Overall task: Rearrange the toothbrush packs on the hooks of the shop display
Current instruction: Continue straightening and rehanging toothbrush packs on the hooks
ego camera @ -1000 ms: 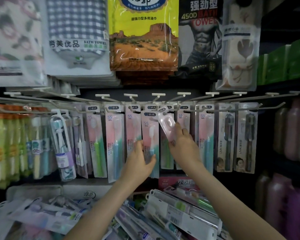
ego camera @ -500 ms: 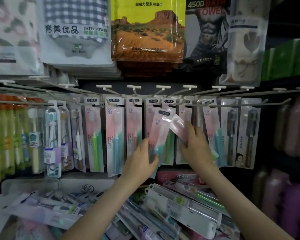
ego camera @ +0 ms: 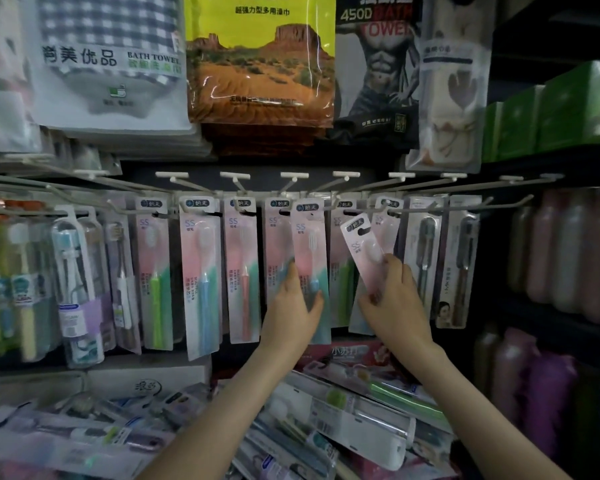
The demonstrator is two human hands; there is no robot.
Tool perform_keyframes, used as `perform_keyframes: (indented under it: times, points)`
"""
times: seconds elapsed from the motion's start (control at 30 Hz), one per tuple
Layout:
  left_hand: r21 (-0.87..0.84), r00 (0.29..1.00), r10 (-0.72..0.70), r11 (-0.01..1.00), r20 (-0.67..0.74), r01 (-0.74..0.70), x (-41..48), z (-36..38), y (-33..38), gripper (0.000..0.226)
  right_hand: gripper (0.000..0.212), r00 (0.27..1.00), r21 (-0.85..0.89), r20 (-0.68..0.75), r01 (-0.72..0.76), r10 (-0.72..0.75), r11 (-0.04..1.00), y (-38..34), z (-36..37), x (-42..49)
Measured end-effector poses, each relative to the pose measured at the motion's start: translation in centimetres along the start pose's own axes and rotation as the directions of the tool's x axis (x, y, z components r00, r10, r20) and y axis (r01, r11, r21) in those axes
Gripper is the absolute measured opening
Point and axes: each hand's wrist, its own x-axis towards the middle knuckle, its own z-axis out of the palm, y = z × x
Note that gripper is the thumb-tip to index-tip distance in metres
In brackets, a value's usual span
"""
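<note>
a: toothbrush pack [ego camera: 362,247], the flat pink-and-white plastic one, where's it at?
b: right hand [ego camera: 395,306] pinches it, tilted, hang hole just below the white wire hooks [ego camera: 465,208]. left hand [ego camera: 293,306] grips a pink-and-green toothbrush pack [ego camera: 309,244] hanging beside it. yellow bagged towel [ego camera: 260,64] hangs above, further back.

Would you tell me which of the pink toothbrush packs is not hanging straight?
The pack pinched in the right hand: its top leans left, while the others, including the blue-brush pack in the left hand, hang upright.
</note>
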Motion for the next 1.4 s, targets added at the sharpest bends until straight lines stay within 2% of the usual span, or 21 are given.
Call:
perform_keyframes:
  times: [0.1, 0.2, 0.27, 0.37, 0.47, 0.57, 0.73, 1.07, 1.23, 1.4]
  points:
    - [-0.013, 1.000, 0.001, 1.000, 0.002, -0.001, 1.2, 0.2, 0.6, 0.070, 0.062, 1.000, 0.022, 0.015, -0.018, 0.017, 1.000, 0.1, 0.0, 0.0]
    - [0.095, 0.998, -0.025, 0.995, 0.066, 0.018, 2.4, 0.5, 0.8, 0.067, 0.061, 0.998, 0.015, 0.056, -0.028, 0.027, 1.000, -0.1, 0.1, 0.2]
    - [0.109, 0.996, -0.040, 0.994, 0.082, 0.031, 2.9, 0.6, 0.7, 0.064, 0.062, 0.997, 0.010, 0.079, -0.007, 0.007, 1.000, -0.2, 0.3, 0.2]
    - [0.122, 0.997, -0.009, 0.992, 0.081, -0.001, 3.1, 0.6, 0.1, 0.055, 0.061, 0.991, -0.007, 0.095, 0.097, -0.095, 0.995, -0.3, 0.5, -0.1]
    - [0.168, 0.997, 0.057, 0.984, 0.057, -0.066, 2.5, 0.7, -0.4, 0.061, 0.063, 0.970, -0.026, 0.163, 0.186, -0.179, 0.982, -0.1, 0.8, -0.5]
    - [0.265, 0.990, 0.144, 0.954, 0.009, -0.141, 1.4, 0.2, -1.2, 0.050, 0.065, 0.958, -0.078, 0.174, 0.245, -0.229, 0.966, -0.5, 1.2, -0.2]
    - [0.482, 0.935, 0.312, 0.854, -0.169, -0.197, 1.0, -0.5, -3.5, 0.066, 0.067, 0.973, -0.195, 0.095, 0.227, -0.212, 0.954, -2.3, 2.2, 1.5]
    - [0.580, 0.947, 0.291, 0.799, -0.140, -0.160, 1.4, -1.4, -5.1, 0.078, 0.067, 0.989, -0.191, 0.069, 0.140, -0.129, 0.972, -5.1, 5.1, 2.7]
    - [0.625, 0.937, 0.327, 0.759, -0.125, -0.182, 1.6, -2.1, -5.6, 0.083, 0.076, 0.994, -0.197, 0.044, 0.105, -0.098, 0.975, -5.3, 5.2, 3.4]
    - [0.613, 0.939, 0.323, 0.768, -0.117, -0.188, 1.3, -1.6, -6.0, 0.079, 0.082, 0.998, -0.183, -0.018, 0.058, -0.062, 0.981, -4.8, 4.6, 3.9]
